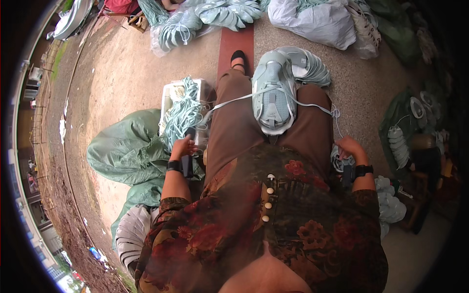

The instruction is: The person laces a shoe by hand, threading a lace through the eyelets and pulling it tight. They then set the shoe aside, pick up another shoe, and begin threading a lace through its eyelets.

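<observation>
On my lap, across both thighs, sits the pale green shoe upper (273, 95), toe toward my knees, propped there so both ends of its lace (229, 101) can be drawn out sideways. One end runs left to my left hand (183, 146), whose fingers are curled over the strand near the tangle of green laces (181, 113) heaped in a white crate (168, 95) beside my leg; I judge the crate is kept close so laces are within reach. The other end runs right and down toward my right hand (348, 146), which hangs low past my thigh. Its fingers look bent, yet whether they pinch the lace I cannot tell, since my leg and wrist hide the tips. Beyond the shoe a stack of matching uppers (312, 66) fans out on the floor, and green sacks (129, 146) lie to my left. More bagged pieces ring the edges, bent and blurred by the lens.
</observation>
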Tool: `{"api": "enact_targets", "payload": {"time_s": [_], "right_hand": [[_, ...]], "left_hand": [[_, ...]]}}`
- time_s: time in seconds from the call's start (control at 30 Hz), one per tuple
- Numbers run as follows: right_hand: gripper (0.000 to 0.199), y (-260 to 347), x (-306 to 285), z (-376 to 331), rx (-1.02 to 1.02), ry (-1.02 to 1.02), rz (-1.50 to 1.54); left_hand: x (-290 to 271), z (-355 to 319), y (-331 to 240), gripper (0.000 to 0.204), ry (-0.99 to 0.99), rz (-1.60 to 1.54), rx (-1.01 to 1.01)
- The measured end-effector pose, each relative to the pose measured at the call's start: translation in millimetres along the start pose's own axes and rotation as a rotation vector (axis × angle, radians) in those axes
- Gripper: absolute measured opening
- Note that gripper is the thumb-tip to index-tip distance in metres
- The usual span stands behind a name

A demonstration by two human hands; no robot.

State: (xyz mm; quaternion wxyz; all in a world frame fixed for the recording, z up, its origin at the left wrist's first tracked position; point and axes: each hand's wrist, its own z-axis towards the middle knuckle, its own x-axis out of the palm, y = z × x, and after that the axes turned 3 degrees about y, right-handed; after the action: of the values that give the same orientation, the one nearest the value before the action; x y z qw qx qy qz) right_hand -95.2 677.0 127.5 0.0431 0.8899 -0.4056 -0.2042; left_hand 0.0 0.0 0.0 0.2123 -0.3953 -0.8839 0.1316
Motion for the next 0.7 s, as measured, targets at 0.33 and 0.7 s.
{"api": "enact_targets", "payload": {"time_s": [0.33,0.7], "right_hand": [[0.014,225,73,-269,-2.028,-0.059,0.103],[0.057,268,91,-299,-2.497,0.16,0.695]], "left_hand": [[319,-312,-59,0.007,1.476,0.181,1.541],[342,-319,-43,0.005,1.684,0.134,1.485]]}}
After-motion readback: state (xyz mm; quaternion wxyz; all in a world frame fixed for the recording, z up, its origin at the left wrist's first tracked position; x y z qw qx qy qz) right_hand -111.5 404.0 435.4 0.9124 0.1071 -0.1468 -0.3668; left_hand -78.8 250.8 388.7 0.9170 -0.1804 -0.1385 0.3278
